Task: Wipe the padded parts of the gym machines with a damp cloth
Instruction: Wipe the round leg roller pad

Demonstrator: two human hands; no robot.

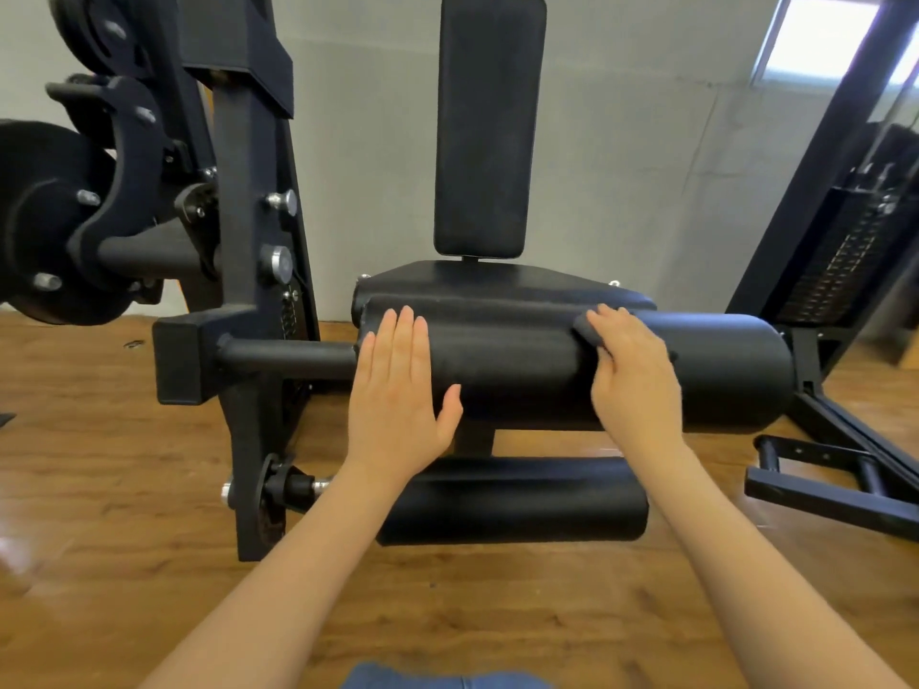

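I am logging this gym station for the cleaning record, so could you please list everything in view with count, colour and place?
large black padded roller: one, black, centre, under both hands
dark grey cloth: one, dark, on the large roller under the right hand
smaller black padded roller: one, black, below the large one
black padded seat: one, black, behind the rollers
upright black back pad: one, black, above the seat
black metal machine frame: one, black, left
weight stack: one, dark, right
wooden floor: brown, underneath
left hand: flat on the large roller
right hand: presses the cloth
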